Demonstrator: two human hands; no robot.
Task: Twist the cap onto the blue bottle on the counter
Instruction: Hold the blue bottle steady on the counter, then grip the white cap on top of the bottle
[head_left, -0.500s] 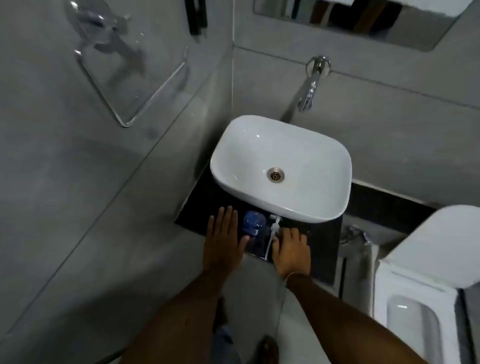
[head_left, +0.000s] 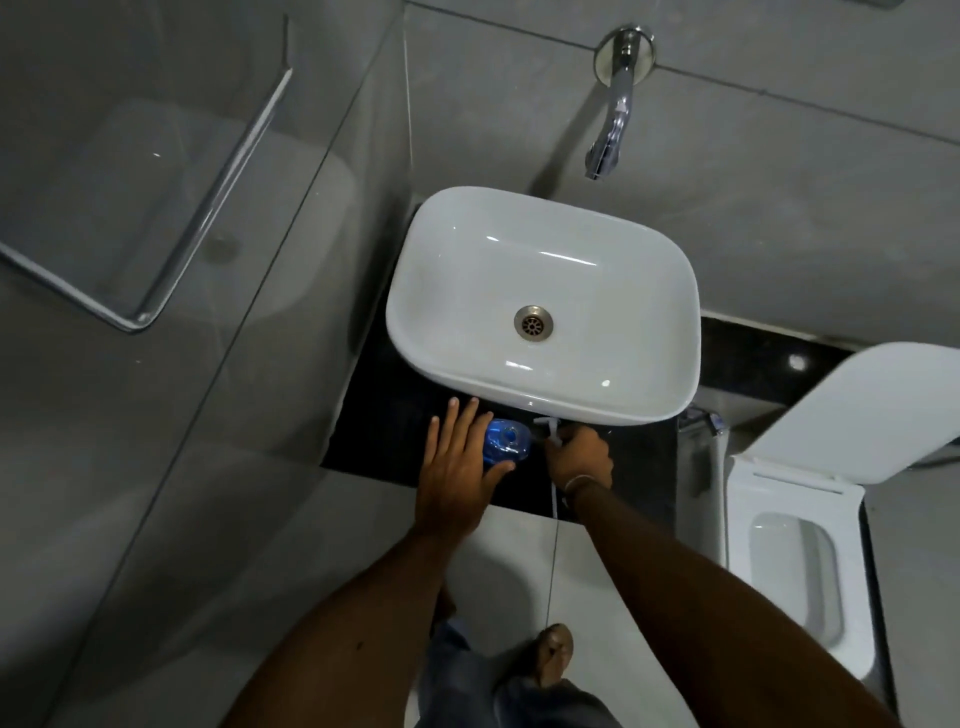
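Fingers (head_left: 462, 415) flat beside blue bottle (head_left: 506, 439) — black counter (head_left: 384, 431), grey tiles.

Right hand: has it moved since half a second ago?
Yes. The right hand has closed on the white cap and edged toward the basin.
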